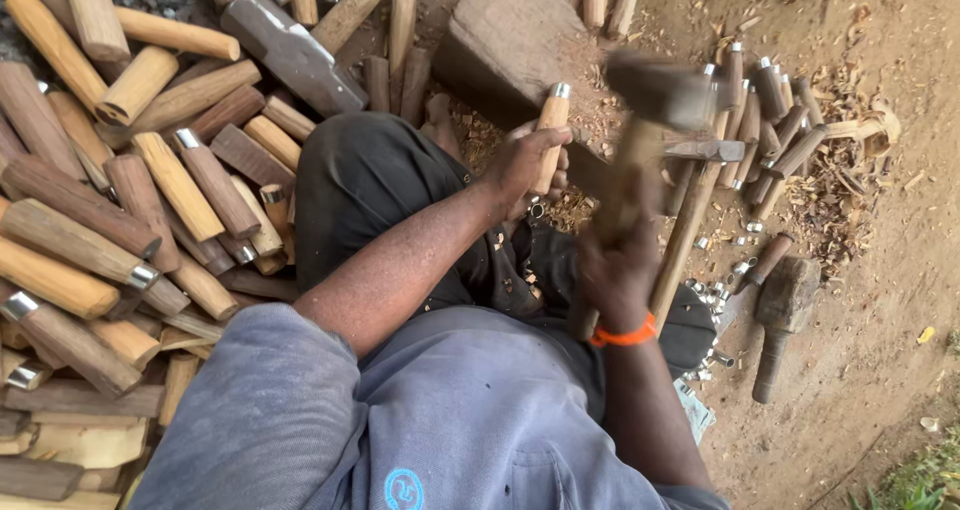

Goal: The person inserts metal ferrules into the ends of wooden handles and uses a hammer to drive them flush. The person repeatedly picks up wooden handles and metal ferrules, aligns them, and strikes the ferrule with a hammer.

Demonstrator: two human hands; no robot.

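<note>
My left hand (527, 165) grips a short light wooden handle (550, 120) with a metal ring on its top end, standing upright on a worn wooden block (510, 35). My right hand (617, 265), with an orange band at the wrist, holds a hammer by its wooden shaft (620, 195). The blurred hammer head (660, 90) is raised just right of the handle's ringed top.
A big heap of wooden handles (120, 220), some with metal rings, fills the left. A large steel hammer head (290, 55) lies at the top. On the right are more ringed handles (770, 100), a wooden mallet (782, 305), loose metal rings (715, 290) and shavings on bare earth.
</note>
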